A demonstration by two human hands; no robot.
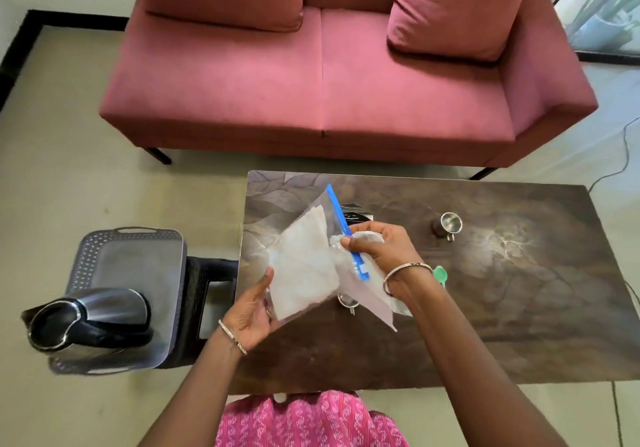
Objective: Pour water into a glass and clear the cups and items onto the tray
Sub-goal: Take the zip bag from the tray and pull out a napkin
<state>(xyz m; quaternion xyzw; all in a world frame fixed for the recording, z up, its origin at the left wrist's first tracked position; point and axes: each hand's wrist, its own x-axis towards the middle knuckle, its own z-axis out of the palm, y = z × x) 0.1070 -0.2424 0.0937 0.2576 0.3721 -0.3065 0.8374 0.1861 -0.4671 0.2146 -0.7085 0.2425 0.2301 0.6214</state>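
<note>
So you're holding that clear plastic zip bag with the blue seal strip point(313, 266) up over the dark marbled coffee table point(519, 308); your left hand point(251, 311) is cupping its lower corner, fingers curled under it; your right hand point(377, 244) is pinching the blue strip, fingers closed on it; white folded paper is sitting inside; a small steel cup point(446, 225) is standing on the table off to the right; the grey perforated plastic tray point(138, 256) is sitting left of the table, carrying a steel and black jug point(86, 315).

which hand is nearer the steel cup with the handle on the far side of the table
Right. The right hand is just left of the steel cup; the left hand is farther away, near the table's left edge.
</note>
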